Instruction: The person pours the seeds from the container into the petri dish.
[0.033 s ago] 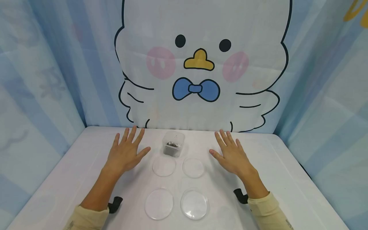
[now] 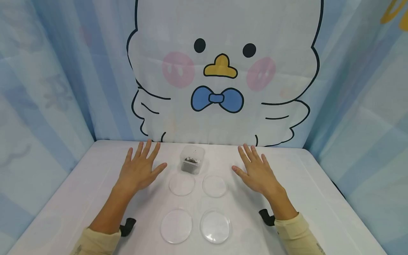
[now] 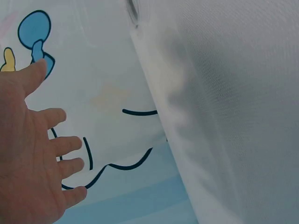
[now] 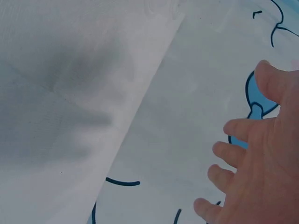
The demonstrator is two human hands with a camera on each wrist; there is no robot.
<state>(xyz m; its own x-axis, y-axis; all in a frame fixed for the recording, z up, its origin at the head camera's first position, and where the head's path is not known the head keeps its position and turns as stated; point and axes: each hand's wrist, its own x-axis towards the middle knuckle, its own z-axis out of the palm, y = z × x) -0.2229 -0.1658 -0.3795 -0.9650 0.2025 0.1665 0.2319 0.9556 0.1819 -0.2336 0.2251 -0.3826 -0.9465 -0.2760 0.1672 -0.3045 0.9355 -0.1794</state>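
Observation:
My left hand is held over the left of the white table, palm down with fingers spread and straight. Likewise my right hand hovers over the right, fingers apart, holding nothing. Both palms and fingers show bare in the wrist views. Between the hands, toward the back, stands a small translucent box with dark grey bits at its bottom. Nearer lie two clear round discs, a left one and a right one. In front of them are two larger clear round dishes, one left and one right.
The white table meets a hanging cloth with a cartoon bird at its back edge. Blue curtains close in both sides. Black wrist mounts stick out beside the sleeves.

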